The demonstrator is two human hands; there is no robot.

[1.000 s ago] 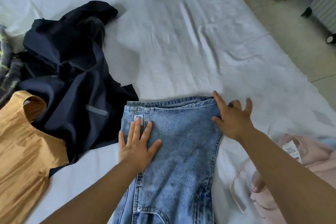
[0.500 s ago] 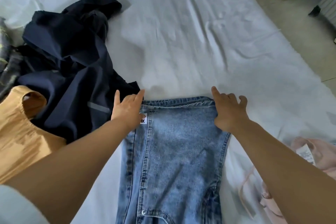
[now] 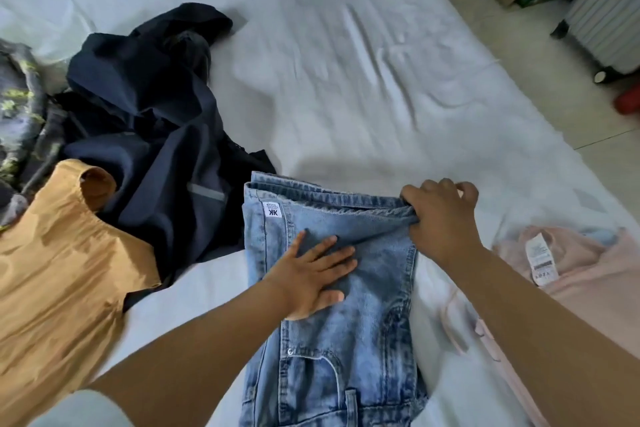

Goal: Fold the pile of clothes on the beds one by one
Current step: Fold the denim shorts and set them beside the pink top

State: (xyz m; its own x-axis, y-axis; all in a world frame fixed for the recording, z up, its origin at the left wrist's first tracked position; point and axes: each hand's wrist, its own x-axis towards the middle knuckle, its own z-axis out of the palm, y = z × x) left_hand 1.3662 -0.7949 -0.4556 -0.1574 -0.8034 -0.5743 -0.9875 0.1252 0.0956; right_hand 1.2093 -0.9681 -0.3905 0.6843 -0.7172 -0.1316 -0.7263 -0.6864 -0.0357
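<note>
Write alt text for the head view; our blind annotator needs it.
A left hand presses flat on light-blue denim jeans on a white-sheeted bed while the right hand grips their far hem. A navy jacket and mustard top lie left, a pink garment right.

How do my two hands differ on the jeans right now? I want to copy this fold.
The left hand lies flat with fingers spread, pressing the middle of the jeans; the right hand curls and grips their far right corner. The left sits nearer you, the right farther up at the hem edge. Both touch the same jeans.
</note>
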